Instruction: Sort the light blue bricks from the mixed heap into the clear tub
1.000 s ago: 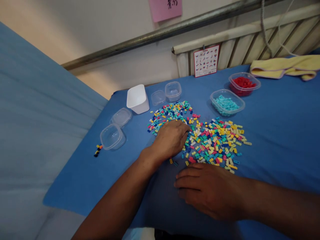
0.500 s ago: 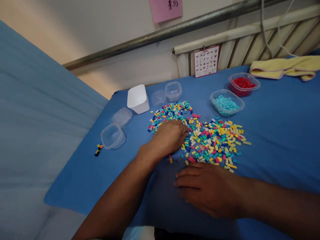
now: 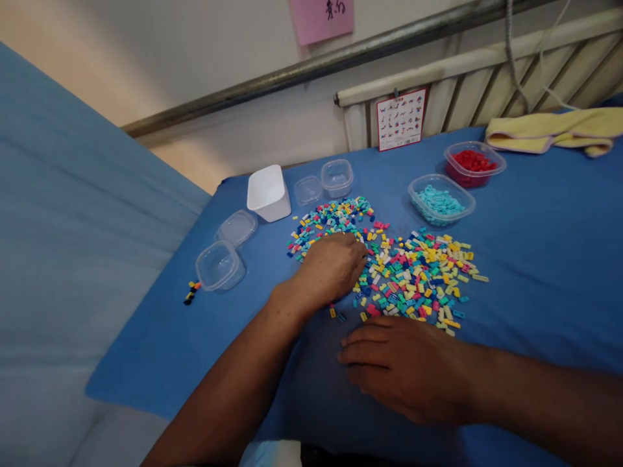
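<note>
A wide pile of small coloured bricks [image 3: 418, 272] lies spread on the blue cloth [image 3: 545, 259]. My left hand [image 3: 333, 266] rests on the pile's left part, fingers curled down among the bricks, fingertips hidden. My right hand [image 3: 403, 366] lies flat on the cloth just in front of the pile, fingers stretched out and holding nothing. Behind the pile stand a clear tub of teal bricks [image 3: 441, 200] and a clear tub of red bricks [image 3: 474, 162].
A white cup [image 3: 267, 191], an empty clear tub [image 3: 337, 176] and its lid [image 3: 308, 189] stand at the back. Another clear tub [image 3: 220, 266] and lid [image 3: 237, 227] sit left, beside a few stacked bricks [image 3: 191, 293]. A yellow towel [image 3: 555, 130] lies far right.
My left hand has shifted slightly on the pile. The right hand has stayed flat in the same place.
</note>
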The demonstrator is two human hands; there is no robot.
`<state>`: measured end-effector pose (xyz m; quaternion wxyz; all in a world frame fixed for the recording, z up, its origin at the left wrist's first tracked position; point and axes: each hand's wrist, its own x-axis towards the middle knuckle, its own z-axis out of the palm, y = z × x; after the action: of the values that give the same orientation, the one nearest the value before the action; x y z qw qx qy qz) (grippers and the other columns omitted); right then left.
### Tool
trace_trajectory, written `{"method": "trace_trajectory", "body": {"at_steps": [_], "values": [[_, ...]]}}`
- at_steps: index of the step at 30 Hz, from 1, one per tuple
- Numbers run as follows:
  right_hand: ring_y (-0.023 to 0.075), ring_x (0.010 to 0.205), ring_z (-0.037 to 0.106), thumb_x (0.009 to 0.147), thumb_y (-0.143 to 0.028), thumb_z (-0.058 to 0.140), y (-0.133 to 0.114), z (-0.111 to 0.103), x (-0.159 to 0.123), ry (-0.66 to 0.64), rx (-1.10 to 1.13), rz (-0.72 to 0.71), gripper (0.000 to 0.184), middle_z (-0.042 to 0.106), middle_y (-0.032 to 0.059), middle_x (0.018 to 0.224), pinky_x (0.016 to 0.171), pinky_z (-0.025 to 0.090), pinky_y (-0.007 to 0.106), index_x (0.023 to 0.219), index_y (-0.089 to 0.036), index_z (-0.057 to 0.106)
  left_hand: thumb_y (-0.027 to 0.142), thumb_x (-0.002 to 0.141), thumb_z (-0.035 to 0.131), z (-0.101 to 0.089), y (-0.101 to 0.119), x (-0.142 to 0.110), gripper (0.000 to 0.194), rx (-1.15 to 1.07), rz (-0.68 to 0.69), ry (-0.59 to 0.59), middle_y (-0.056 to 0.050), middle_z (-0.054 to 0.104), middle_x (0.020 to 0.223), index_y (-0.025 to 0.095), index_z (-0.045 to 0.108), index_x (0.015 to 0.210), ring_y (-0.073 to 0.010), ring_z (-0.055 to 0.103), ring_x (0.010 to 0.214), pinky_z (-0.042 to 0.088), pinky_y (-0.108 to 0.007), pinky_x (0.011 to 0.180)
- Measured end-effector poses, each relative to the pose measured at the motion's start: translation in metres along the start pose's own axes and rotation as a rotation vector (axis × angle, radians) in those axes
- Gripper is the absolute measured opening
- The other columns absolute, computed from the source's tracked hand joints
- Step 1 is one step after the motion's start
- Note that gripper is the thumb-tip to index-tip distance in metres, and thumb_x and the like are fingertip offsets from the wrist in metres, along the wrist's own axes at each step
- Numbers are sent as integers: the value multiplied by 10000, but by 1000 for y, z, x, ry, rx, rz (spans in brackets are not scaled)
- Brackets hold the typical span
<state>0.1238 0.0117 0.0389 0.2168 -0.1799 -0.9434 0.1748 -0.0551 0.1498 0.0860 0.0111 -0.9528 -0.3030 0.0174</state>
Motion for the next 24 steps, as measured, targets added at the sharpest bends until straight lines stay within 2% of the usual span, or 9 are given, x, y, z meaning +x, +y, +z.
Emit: {"method": "trace_trajectory", "body": {"at_steps": [5, 11, 13, 17, 22, 24], "values": [[241, 1342, 650, 1114, -264, 553, -1, -1, 1, 10, -1, -9, 275, 762, 42, 1433, 1093, 532, 425, 1273, -205, 769, 277, 1114, 470, 2, 0, 1, 301, -22, -34, 9, -105, 725, 1041, 158, 730, 1019, -265, 683, 963, 538, -414, 837], [236, 1339, 654, 1112, -257, 552, -2, -4, 2, 4, -2, -11, 279, 770, 51, 1417, 1085, 531, 413, 1272, -209, 775, 238, 1067, 490, 5, 2, 6, 224, -75, -170, 13, -108, 740, 1070, 166, 701, 1059, -283, 696, 975, 522, -408, 788], [232, 1332, 656, 1124, -260, 532, -2, -4, 2, 9, -8, -8, 287, 770, 47, 1415, 1080, 532, 405, 1270, -209, 773, 222, 1039, 514, 4, 2, 6, 207, -115, -193, 22, -101, 754, 1114, 173, 687, 1144, -290, 707, 1008, 525, -408, 792], [238, 1319, 658, 1117, -261, 548, -1, -3, 2, 6, -17, -19, 275, 765, 46, 1423, 1069, 537, 413, 1271, -197, 767, 212, 1025, 508, 1, 4, 5, 359, -125, -217, 17, -111, 758, 1206, 160, 619, 1362, -306, 720, 1080, 540, -414, 817], [242, 1315, 658, 1124, -261, 534, 0, -2, 1, 6, -32, -20, 281, 766, 34, 1421, 1068, 537, 418, 1263, -199, 769, 233, 1056, 472, -6, 8, 7, 286, -61, -192, -50, -104, 737, 1177, 163, 686, 1233, -297, 714, 1071, 548, -419, 828], [240, 1309, 661, 1132, -264, 515, -1, -2, 1, 13, -38, -20, 290, 767, 30, 1418, 1070, 536, 414, 1258, -200, 769, 257, 1075, 462, -8, 8, 8, 301, -46, -186, -82, -109, 730, 1186, 160, 692, 1244, -305, 710, 1079, 551, -432, 828]]}}
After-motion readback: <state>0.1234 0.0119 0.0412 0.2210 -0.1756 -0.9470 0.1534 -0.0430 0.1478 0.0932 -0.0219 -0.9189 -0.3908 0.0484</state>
